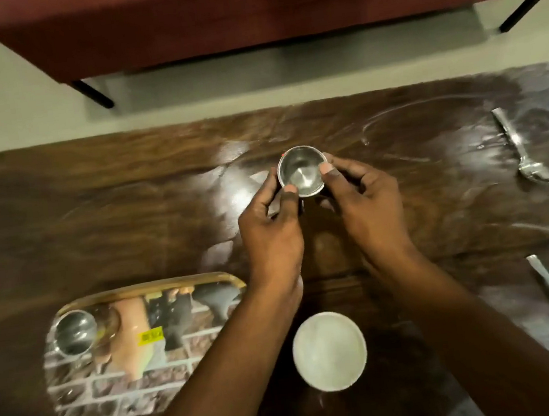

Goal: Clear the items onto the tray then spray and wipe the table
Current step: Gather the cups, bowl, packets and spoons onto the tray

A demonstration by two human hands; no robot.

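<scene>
1. Both hands pinch the cup [301,172] at frame centre. The left hand [270,228] has its thumb on the near rim, the right hand [365,204] on the right rim, with fingers curled behind.
2. Keep it level and set it on the tray [158,284], lower left, beside the second cup [73,333].
3. The bowl [329,350] and spoons [521,149] are not yet cleared from the table [129,207].
4. The cup's base is hidden, so I cannot tell whether it is lifted. No spray or cloth shows.
</scene>
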